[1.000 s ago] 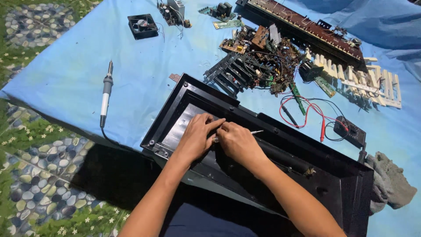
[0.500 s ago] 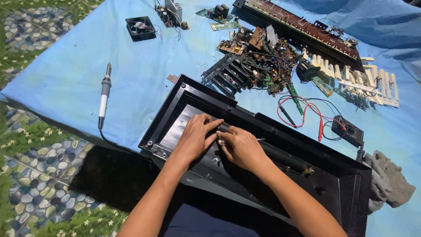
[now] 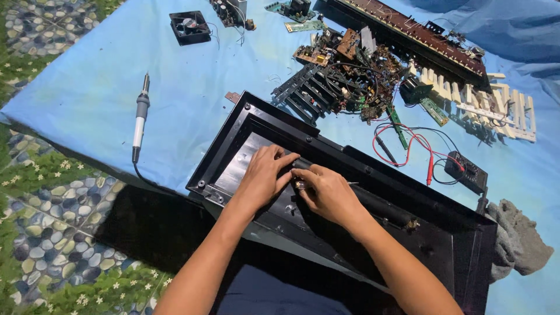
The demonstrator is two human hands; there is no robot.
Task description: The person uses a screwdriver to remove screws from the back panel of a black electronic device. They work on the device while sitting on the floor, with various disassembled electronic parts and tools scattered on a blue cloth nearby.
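Two bare forearms and ungloved hands, no sleeves, rings or watch in sight.

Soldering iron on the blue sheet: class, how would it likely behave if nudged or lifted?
The soldering iron is slim and round, so it would probably roll when nudged. Its trailing cord looks floppy and may drag or tug. It seems light for its length.

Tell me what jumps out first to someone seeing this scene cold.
Two bare hands, the left hand and the right hand, meet in the middle, working at a small part inside a long black plastic casing that lies slantwise on a blue sheet. Behind it sits a tangled heap of circuit boards, with a row of white keys to the right. A soldering iron lies alone at left.
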